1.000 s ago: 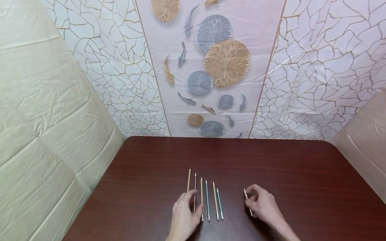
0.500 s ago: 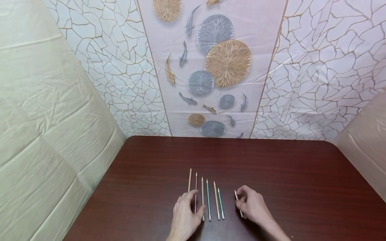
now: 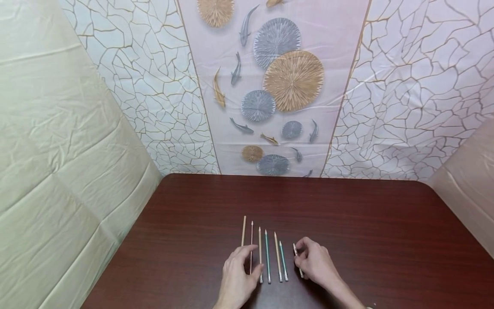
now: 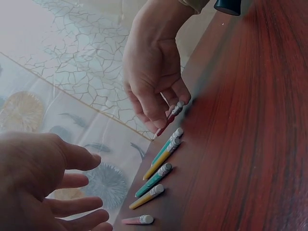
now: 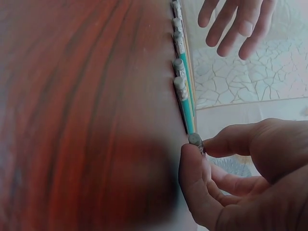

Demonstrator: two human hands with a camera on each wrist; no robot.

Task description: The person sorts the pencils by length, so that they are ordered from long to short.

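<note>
My right hand (image 3: 317,262) pinches a short pinkish-red pencil (image 4: 171,117) between thumb and fingers; its eraser end (image 5: 195,139) shows in the right wrist view. Just left of it is a short teal pencil (image 3: 283,262), then a gold pencil (image 3: 278,257), a longer teal pencil (image 3: 267,257) and another gold pencil (image 3: 260,244). Over the left end of this row hovers my left hand (image 3: 236,277), fingers loosely spread and gripping nothing. It partly covers a thin pink pencil (image 3: 252,236) and the long wood-coloured stick (image 3: 243,229).
The pencils lie side by side on a dark red-brown table (image 3: 347,206), tips pointing away and erasers toward me. Behind the table hangs a patterned cloth (image 3: 262,141). A pale cloth (image 3: 77,171) borders the left side.
My right hand has moved left with the short pencil, bringing it close beside the short teal one. The left hand and the row have stayed nearly still.
</note>
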